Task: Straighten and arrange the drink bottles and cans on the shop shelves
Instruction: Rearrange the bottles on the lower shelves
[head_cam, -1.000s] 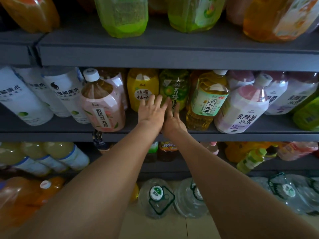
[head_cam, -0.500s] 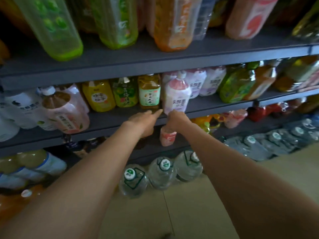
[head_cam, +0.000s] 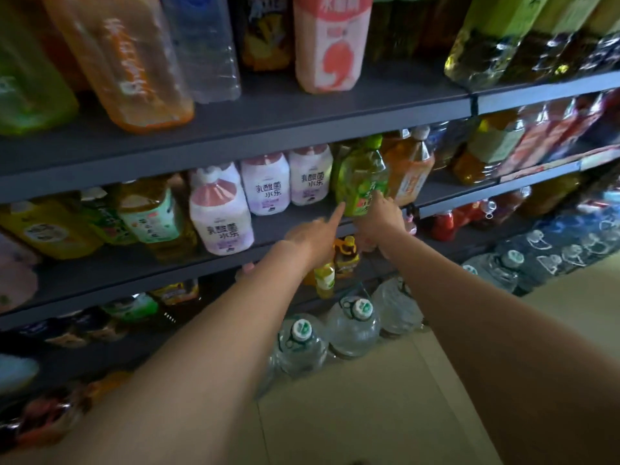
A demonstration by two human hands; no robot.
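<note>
Both hands have shifted right along the middle shelf [head_cam: 446,189]; our left hand [head_cam: 315,234] and right hand [head_cam: 379,216], fingers extended, now touch the green tea bottle [head_cam: 360,177], ready to straighten it.

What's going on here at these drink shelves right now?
A person is tidying a shop shelf of drinks. Both bare arms reach toward a green bottle on the middle shelf. The left hand points an index finger at its base, and the right hand touches its lower label. Neither hand has a grip on it.
</note>
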